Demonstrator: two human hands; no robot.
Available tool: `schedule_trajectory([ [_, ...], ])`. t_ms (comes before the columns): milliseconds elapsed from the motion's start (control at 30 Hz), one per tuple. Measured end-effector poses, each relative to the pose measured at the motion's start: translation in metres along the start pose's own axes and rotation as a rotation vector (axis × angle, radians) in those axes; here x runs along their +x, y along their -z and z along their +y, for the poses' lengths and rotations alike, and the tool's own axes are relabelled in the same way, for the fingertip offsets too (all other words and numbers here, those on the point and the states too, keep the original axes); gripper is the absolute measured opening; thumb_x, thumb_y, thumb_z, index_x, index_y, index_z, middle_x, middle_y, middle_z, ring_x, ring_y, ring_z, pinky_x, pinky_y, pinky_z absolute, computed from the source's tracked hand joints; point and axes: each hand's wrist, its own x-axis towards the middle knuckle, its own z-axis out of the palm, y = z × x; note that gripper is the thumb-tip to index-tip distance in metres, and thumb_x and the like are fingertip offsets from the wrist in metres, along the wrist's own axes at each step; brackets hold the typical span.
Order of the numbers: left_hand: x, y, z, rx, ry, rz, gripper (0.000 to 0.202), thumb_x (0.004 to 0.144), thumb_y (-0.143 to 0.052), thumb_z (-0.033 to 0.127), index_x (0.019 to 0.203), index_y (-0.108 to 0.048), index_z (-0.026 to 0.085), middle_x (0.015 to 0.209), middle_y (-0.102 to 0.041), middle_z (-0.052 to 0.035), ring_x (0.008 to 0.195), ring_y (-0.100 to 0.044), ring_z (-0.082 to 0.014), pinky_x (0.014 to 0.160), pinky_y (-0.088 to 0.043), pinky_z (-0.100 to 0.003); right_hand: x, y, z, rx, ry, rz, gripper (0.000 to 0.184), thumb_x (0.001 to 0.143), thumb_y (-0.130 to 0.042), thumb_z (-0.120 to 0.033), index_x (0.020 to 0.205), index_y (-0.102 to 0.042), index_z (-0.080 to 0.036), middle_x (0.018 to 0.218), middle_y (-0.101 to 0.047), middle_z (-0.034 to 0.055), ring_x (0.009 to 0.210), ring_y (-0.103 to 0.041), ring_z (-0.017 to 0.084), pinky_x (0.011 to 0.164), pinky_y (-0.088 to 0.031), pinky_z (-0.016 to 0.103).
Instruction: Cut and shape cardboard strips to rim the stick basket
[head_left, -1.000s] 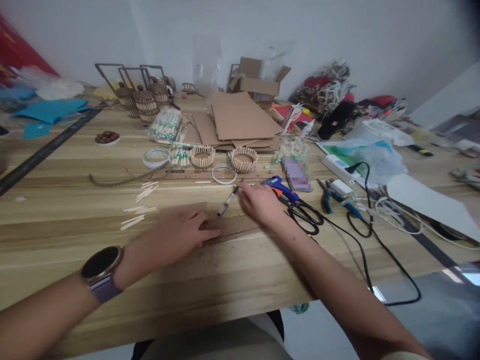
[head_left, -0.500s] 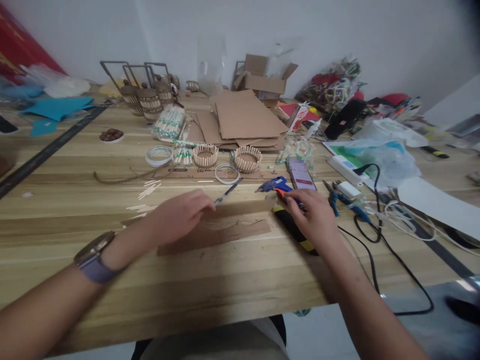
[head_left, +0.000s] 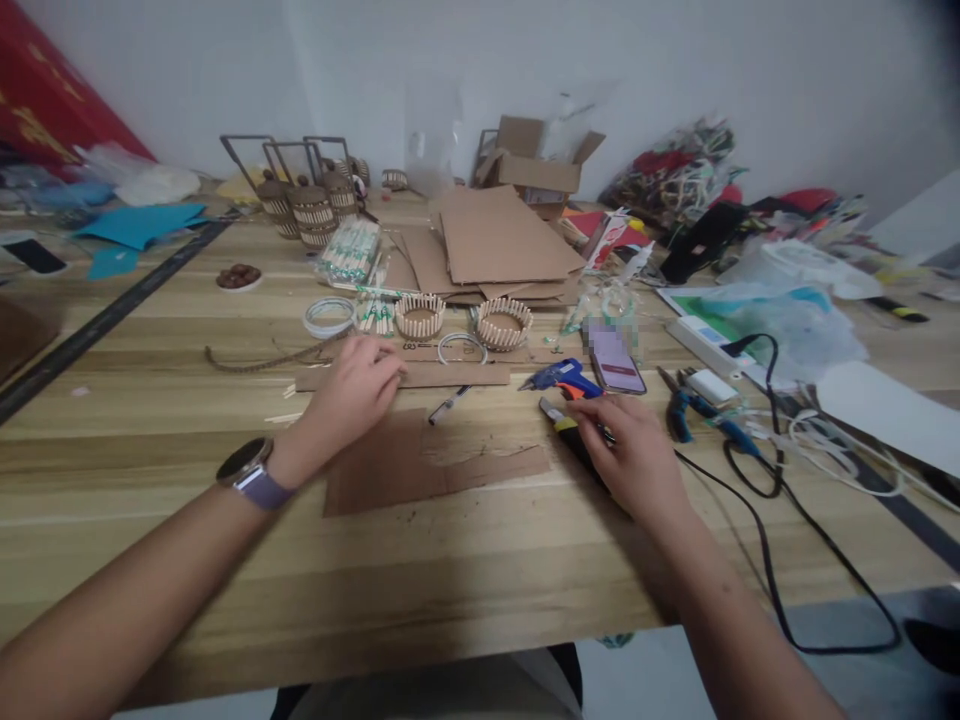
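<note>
My left hand (head_left: 361, 385), a watch on its wrist, lies over a narrow cardboard strip (head_left: 457, 375) with its fingers curled onto it. Just below the strip a pen (head_left: 448, 405) rests on the table. My right hand (head_left: 634, 445) is over the handle of a blue glue gun (head_left: 555, 375) and a black and yellow utility knife (head_left: 564, 425). Its fingers are bent together, and what they hold, if anything, is hidden. Between the hands lies a torn cardboard piece (head_left: 375, 465).
Two rings of short wooden sticks (head_left: 420, 318) stand behind the strip, near rolls of white tape (head_left: 330, 316). Cardboard sheets (head_left: 502, 240) are stacked at the back. On the right are a phone (head_left: 616, 360), pliers (head_left: 679, 412) and a black cable (head_left: 765, 590).
My left hand has moved up and away from the pen's end. A cardboard strip now shows under it, in front of the stick rings. My right hand has shifted slightly downward.
</note>
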Motion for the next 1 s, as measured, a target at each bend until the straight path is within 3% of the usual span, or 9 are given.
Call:
schedule_trajectory([
  [200,-0.008,-0.011,0.031,0.049,-0.084,-0.204,0.024,0.099,-0.046,0.027,0.088,-0.065,0.017,0.086,-0.064,-0.0073,0.085,-0.055,-0.0242,0.078,-0.045,-0.038,-0.004,-0.006,0.004,-0.071,-0.071,-0.081,0.026,0.095,-0.047,-0.028,0.099,-0.071,-0.02,0.092,-0.074,0.0103,0.088,-0.068,0.028,0.077,-0.048,0.041],
  [367,-0.008,-0.019,0.049,0.05,-0.102,-0.279,0.019,0.099,-0.05,0.025,0.091,-0.065,0.017,0.092,-0.065,-0.0072,0.089,-0.057,-0.0239,0.077,-0.046,-0.036,-0.006,-0.004,0.009,-0.114,-0.1,-0.118,0.025,0.095,-0.049,-0.03,0.097,-0.072,-0.02,0.094,-0.076,0.0098,0.089,-0.069,0.029,0.075,-0.047,0.039],
  [633,-0.023,-0.005,0.08,0.026,-0.125,-0.461,0.011,0.094,-0.061,0.025,0.098,-0.068,0.017,0.108,-0.067,-0.0097,0.102,-0.06,-0.0289,0.088,-0.048,-0.043,0.02,-0.002,0.016,-0.11,-0.101,-0.183,0.023,0.093,-0.051,-0.029,0.092,-0.072,-0.02,0.089,-0.076,0.0085,0.083,-0.069,0.026,0.073,-0.046,0.036],
  [867,-0.037,-0.012,0.082,-0.034,-0.115,-0.446,0.011,0.093,-0.063,0.026,0.098,-0.068,0.018,0.11,-0.068,-0.0102,0.104,-0.062,-0.0295,0.09,-0.05,-0.045,0.047,-0.014,-0.004,-0.053,-0.051,-0.259,0.022,0.094,-0.05,-0.023,0.094,-0.072,-0.019,0.093,-0.076,0.0085,0.087,-0.068,0.025,0.077,-0.045,0.035],
  [1000,-0.035,-0.008,0.085,-0.074,-0.087,-0.526,0.014,0.091,-0.065,0.023,0.103,-0.069,0.016,0.114,-0.068,-0.012,0.108,-0.061,-0.0317,0.092,-0.052,-0.048,0.045,-0.017,-0.027,0.004,-0.003,-0.308,0.02,0.093,-0.053,-0.021,0.093,-0.072,-0.02,0.093,-0.077,0.0075,0.089,-0.069,0.023,0.082,-0.046,0.035],
])
